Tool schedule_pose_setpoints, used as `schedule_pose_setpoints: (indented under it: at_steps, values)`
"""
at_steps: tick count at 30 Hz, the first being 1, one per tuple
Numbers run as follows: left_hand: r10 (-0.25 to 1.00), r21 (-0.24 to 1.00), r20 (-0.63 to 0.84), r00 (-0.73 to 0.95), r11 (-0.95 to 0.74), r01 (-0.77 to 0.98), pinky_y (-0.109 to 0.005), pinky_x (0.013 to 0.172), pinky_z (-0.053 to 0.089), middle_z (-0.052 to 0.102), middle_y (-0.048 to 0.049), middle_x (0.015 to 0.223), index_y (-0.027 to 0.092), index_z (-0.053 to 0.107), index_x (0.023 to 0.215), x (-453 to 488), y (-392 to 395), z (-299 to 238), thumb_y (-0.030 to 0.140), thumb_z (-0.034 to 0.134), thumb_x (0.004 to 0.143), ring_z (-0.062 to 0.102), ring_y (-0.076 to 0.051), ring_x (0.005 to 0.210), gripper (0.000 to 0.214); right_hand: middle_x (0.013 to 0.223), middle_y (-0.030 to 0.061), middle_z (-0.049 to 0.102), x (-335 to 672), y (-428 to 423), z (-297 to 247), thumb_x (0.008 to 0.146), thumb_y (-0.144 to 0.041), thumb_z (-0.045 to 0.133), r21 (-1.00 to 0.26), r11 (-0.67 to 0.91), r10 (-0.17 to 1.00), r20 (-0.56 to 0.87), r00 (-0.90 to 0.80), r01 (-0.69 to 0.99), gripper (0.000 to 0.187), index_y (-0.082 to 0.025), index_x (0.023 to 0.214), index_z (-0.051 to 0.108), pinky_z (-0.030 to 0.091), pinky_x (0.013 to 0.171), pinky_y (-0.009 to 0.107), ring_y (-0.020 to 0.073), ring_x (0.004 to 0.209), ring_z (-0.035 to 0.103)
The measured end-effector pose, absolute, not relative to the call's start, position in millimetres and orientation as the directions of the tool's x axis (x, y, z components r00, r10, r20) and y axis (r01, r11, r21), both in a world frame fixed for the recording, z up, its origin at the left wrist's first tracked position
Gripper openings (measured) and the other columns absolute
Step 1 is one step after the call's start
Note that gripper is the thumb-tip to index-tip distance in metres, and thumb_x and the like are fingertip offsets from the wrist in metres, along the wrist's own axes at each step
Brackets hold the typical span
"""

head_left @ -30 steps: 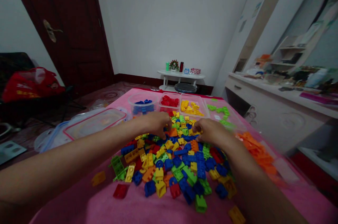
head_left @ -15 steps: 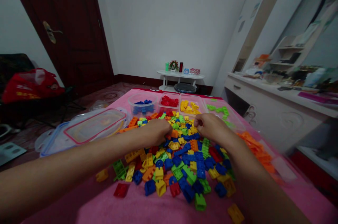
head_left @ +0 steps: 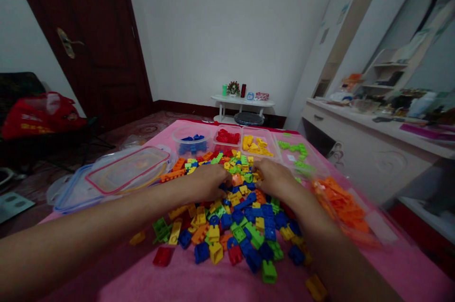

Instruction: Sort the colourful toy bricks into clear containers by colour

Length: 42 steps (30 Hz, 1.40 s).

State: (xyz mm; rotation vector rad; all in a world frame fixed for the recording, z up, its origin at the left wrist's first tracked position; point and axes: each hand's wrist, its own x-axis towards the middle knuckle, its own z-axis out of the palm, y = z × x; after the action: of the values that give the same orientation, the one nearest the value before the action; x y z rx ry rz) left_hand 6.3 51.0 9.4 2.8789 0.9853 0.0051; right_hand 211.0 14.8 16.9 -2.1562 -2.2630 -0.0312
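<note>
A mixed pile of plastic building bricks (head_left: 227,219) in yellow, blue, green, orange and red spreads over a pink cloth (head_left: 142,278). My left hand (head_left: 209,181) is at the pile's upper middle, fingers curled down among the bricks; whatever is in them is hidden. Across from it, my right hand (head_left: 272,176) has its fingers bent into the bricks, and I cannot make out what they grip. Between the two hands lies an orange brick (head_left: 237,179). A loose red brick (head_left: 163,256) rests at the pile's near left.
Behind the pile stand clear containers of blue bricks (head_left: 193,144), red bricks (head_left: 227,137), yellow bricks (head_left: 256,145) and green bricks (head_left: 295,150). Orange bricks (head_left: 343,205) fill another container beside my right forearm. Stacked lids (head_left: 124,174) lie at the left.
My right hand has moved left and slightly down into the bricks, closer to my left hand. The left hand stays nearly in place, its fingers shifted slightly.
</note>
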Motion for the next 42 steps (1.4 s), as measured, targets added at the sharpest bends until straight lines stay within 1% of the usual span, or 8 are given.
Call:
schedule_pose_setpoints:
  at_steps: [4, 10, 12, 16, 23, 30, 33, 42]
  values:
    - [0.603, 0.106, -0.046, 0.797, -0.790, 0.604, -0.026, 0.064, 0.042, 0.068, -0.0043, 0.089, 0.022, 0.067, 0.090, 9, 52, 7, 0.028, 0.067, 0.067, 0.062, -0.021, 0.083, 0.024, 0.106, 0.0097, 0.066, 208, 18, 8, 0.072, -0.020, 0.056, 0.021, 0.056, 0.998, 0.027, -0.056, 0.998, 0.033, -0.022, 0.105, 0.062, 0.043, 0.072, 0.032, 0.0269, 0.098, 0.061]
    - [0.579, 0.342, -0.079, 0.812, -0.749, 0.567, -0.021, 0.050, 0.035, 0.066, 0.0001, 0.074, 0.019, 0.065, 0.090, 5, 71, 3, 0.037, 0.073, 0.066, 0.057, -0.013, 0.063, 0.031, 0.105, 0.0071, 0.066, 217, 17, 16, 0.071, -0.023, 0.059, 0.024, 0.037, 0.999, -0.004, -0.037, 0.999, 0.031, -0.026, 0.101, 0.066, 0.042, 0.070, 0.031, 0.0263, 0.096, 0.062]
    - [0.614, 0.294, -0.035, 0.789, -0.748, 0.595, -0.021, 0.050, 0.036, 0.066, -0.0009, 0.073, 0.019, 0.066, 0.092, 1, 80, -1, 0.040, 0.071, 0.068, 0.058, -0.014, 0.062, 0.032, 0.109, 0.0069, 0.065, 219, 16, 20, 0.068, -0.022, 0.062, 0.029, 0.030, 1.000, -0.001, -0.030, 0.999, 0.034, -0.026, 0.101, 0.066, 0.042, 0.072, 0.031, 0.0254, 0.098, 0.061]
    - [0.640, 0.002, 0.106, 0.761, -0.766, 0.643, -0.027, 0.064, 0.044, 0.069, -0.0070, 0.091, 0.022, 0.067, 0.100, -3, 84, -5, 0.032, 0.068, 0.070, 0.063, -0.023, 0.084, 0.031, 0.101, 0.0059, 0.067, 212, 16, 22, 0.070, -0.021, 0.060, 0.028, 0.039, 0.999, 0.018, -0.040, 0.999, 0.025, -0.026, 0.093, 0.069, 0.042, 0.069, 0.030, 0.0254, 0.095, 0.062]
    - [0.661, -0.183, 0.036, 0.750, -0.733, 0.655, -0.034, 0.067, 0.051, 0.069, -0.0120, 0.096, 0.019, 0.062, 0.108, 8, 66, 2, 0.012, 0.050, 0.071, 0.065, -0.028, 0.087, 0.040, 0.110, 0.0087, 0.061, 202, 15, 12, 0.066, -0.023, 0.065, 0.055, 0.076, 0.996, 0.034, -0.078, 0.996, 0.041, -0.024, 0.107, 0.061, 0.043, 0.072, 0.032, 0.0268, 0.097, 0.061]
    - [0.727, -0.190, 0.021, 0.687, -0.671, 0.716, -0.037, 0.065, 0.052, 0.069, -0.0147, 0.093, 0.015, 0.064, 0.103, 18, 63, 6, 0.015, 0.051, 0.066, 0.066, -0.031, 0.085, 0.039, 0.102, 0.0079, 0.064, 199, 11, 23, 0.071, -0.021, 0.060, 0.062, 0.040, 0.995, 0.090, -0.046, 0.997, 0.027, -0.024, 0.098, 0.065, 0.043, 0.067, 0.030, 0.0244, 0.091, 0.062]
    - [0.736, -0.194, 0.006, 0.677, -0.663, 0.723, -0.037, 0.065, 0.052, 0.069, -0.0147, 0.090, 0.015, 0.067, 0.096, 18, 61, 8, 0.016, 0.052, 0.066, 0.066, -0.031, 0.083, 0.033, 0.093, 0.0083, 0.068, 194, 10, 26, 0.071, -0.019, 0.060, 0.071, 0.027, 1.000, 0.001, -0.027, 0.997, 0.017, -0.022, 0.085, 0.070, 0.044, 0.066, 0.030, 0.0246, 0.088, 0.064]
    - [0.691, -0.079, -0.022, 0.722, -0.721, 0.688, -0.036, 0.069, 0.051, 0.070, -0.0138, 0.090, 0.017, 0.068, 0.099, 21, 59, 3, 0.021, 0.056, 0.068, 0.065, -0.030, 0.087, 0.034, 0.098, 0.0125, 0.070, 190, 14, 7, 0.068, -0.019, 0.060, 0.133, 0.040, 0.999, -0.011, -0.039, 0.990, 0.024, -0.019, 0.091, 0.069, 0.049, 0.070, 0.033, 0.0284, 0.094, 0.065]
